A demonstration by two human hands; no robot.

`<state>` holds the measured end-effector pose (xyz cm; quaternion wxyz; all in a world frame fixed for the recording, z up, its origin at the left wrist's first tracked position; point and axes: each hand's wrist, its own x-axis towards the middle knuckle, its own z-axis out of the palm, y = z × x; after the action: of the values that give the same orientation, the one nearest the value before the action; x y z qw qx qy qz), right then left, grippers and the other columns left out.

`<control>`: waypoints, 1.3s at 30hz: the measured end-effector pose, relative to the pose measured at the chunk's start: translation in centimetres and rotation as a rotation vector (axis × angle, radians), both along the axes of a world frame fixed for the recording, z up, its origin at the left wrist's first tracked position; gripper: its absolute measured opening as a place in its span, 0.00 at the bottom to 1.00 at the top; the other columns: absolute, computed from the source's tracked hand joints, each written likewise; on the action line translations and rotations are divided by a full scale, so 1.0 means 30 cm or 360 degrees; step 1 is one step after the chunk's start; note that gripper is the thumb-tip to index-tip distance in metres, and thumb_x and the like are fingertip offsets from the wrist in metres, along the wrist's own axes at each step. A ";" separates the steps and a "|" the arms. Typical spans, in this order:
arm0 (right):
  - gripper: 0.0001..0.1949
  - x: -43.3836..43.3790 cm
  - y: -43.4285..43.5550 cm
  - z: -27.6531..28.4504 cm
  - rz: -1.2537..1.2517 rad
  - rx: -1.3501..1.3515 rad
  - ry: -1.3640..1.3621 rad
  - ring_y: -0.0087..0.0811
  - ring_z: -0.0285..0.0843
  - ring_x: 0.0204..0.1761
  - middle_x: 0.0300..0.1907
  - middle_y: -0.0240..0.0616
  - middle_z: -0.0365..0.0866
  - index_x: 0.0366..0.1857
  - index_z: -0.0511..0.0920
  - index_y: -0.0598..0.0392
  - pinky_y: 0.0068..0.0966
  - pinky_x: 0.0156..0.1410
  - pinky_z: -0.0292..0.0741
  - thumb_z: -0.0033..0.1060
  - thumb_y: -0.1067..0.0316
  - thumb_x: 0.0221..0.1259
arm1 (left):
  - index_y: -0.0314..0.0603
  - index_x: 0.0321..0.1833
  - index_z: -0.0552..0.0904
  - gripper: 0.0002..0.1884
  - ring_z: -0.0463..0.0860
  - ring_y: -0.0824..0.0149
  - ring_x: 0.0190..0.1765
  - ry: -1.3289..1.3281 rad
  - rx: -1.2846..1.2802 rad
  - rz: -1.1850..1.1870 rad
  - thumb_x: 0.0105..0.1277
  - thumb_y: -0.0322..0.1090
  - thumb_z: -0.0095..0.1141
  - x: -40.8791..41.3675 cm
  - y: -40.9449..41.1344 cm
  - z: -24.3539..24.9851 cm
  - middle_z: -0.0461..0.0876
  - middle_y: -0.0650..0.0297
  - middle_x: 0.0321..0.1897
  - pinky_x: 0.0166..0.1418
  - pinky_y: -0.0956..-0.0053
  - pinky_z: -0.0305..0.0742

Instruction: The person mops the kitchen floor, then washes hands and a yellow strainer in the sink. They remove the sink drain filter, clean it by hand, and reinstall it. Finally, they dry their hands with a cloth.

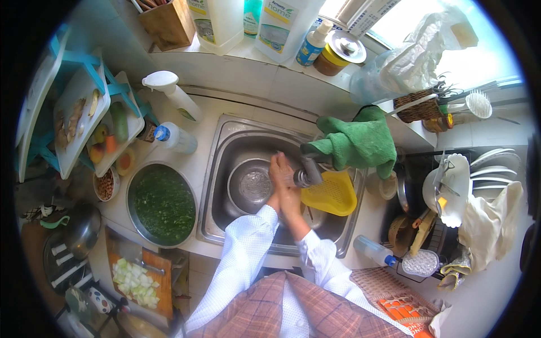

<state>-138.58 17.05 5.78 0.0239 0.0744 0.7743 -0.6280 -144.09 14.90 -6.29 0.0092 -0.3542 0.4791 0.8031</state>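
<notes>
Over the stainless steel sink [211, 177], my two hands are pressed against each other beside the tap [310, 173]. Water from its nozzle appears to run onto them. My left hand [277, 171] points away from me, its fingers extended and partly overlapped. My right hand [290, 203] lies against it, and its fingers are mostly hidden. Nothing shows between the palms. Below and to the left, a round metal basin [236, 188] stands in the sink. A yellow plastic strainer basket [346, 198] sits to the right of my hands. A green cloth [359, 139] drapes over the tap's upper part.
A metal bowl of chopped greens in liquid [160, 205] stands left of the sink. Cut pale vegetables [135, 283] lie on a wooden board [165, 291] with a cleaver [127, 249]. A clear bottle [374, 250] lies at right, near a dish rack [435, 241]. Spray bottle [177, 95] behind.
</notes>
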 end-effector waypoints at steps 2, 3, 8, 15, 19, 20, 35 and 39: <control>0.21 0.026 0.020 -0.016 -0.0190 -0.0521 -0.0348 0.41 0.81 0.55 0.51 0.43 0.83 0.59 0.78 0.58 0.30 0.61 0.75 0.68 0.62 0.64 | 0.45 0.53 0.80 0.14 0.80 0.64 0.54 0.0071 -0.0085 -0.0070 0.77 0.46 0.54 -0.011 0.016 0.088 0.81 0.58 0.47 0.60 0.76 0.75; 0.23 0.039 0.003 -0.020 -0.0255 -0.0842 -0.0557 0.40 0.81 0.55 0.51 0.43 0.83 0.59 0.78 0.58 0.30 0.60 0.75 0.71 0.64 0.61 | 0.45 0.52 0.80 0.13 0.80 0.63 0.54 0.0138 0.0028 -0.0013 0.77 0.45 0.54 0.002 -0.007 0.101 0.82 0.58 0.48 0.61 0.75 0.75; 0.24 0.035 0.036 -0.096 -0.0093 -0.1784 -0.1137 0.41 0.81 0.54 0.51 0.41 0.82 0.61 0.75 0.56 0.35 0.58 0.78 0.70 0.66 0.61 | 0.43 0.51 0.80 0.12 0.81 0.57 0.57 0.0233 0.1127 0.0171 0.78 0.42 0.51 0.101 -0.112 0.240 0.82 0.53 0.52 0.66 0.67 0.74; 0.22 -0.015 0.098 -0.389 -0.0282 -0.0187 -0.0266 0.35 0.83 0.50 0.47 0.40 0.84 0.57 0.77 0.58 0.34 0.52 0.81 0.69 0.62 0.61 | 0.34 0.56 0.79 0.14 0.82 0.58 0.57 0.0368 0.0726 -0.0039 0.79 0.34 0.42 0.162 -0.060 0.345 0.83 0.53 0.54 0.67 0.63 0.75; 0.14 0.041 0.087 -0.077 -0.0139 0.0249 -0.0285 0.44 0.87 0.39 0.37 0.44 0.87 0.45 0.82 0.57 0.30 0.50 0.80 0.70 0.64 0.57 | 0.37 0.56 0.78 0.14 0.82 0.61 0.56 0.0146 0.0238 -0.0133 0.77 0.27 0.38 0.248 -0.056 0.279 0.83 0.54 0.53 0.64 0.65 0.77; 0.16 0.052 0.114 -0.006 -0.0107 0.0466 -0.0547 0.49 0.85 0.45 0.43 0.49 0.85 0.47 0.81 0.57 0.32 0.53 0.80 0.70 0.65 0.55 | 0.36 0.56 0.76 0.14 0.82 0.58 0.57 0.0077 0.0439 -0.0109 0.77 0.27 0.36 0.260 -0.037 0.271 0.82 0.54 0.53 0.63 0.64 0.77; 0.19 0.207 0.594 -0.076 0.0240 0.1512 0.0328 0.46 0.81 0.50 0.45 0.41 0.86 0.46 0.85 0.51 0.44 0.54 0.73 0.64 0.76 0.47 | 0.44 0.71 0.66 0.22 0.74 0.52 0.68 -0.0508 0.0394 -0.0650 0.77 0.40 0.47 0.301 -0.146 0.314 0.73 0.54 0.67 0.69 0.49 0.70; 0.16 0.213 0.554 0.036 0.0115 0.1505 0.0419 0.48 0.82 0.47 0.43 0.44 0.86 0.44 0.85 0.53 0.43 0.52 0.75 0.62 0.77 0.48 | 0.45 0.69 0.70 0.21 0.71 0.57 0.70 -0.0531 0.0338 -0.0691 0.76 0.41 0.49 0.289 -0.096 0.371 0.73 0.58 0.67 0.65 0.51 0.72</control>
<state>-132.18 33.68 6.87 -0.0887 -0.0299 0.9731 -0.2106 -135.44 12.03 4.85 0.2967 -0.3676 0.4487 0.7587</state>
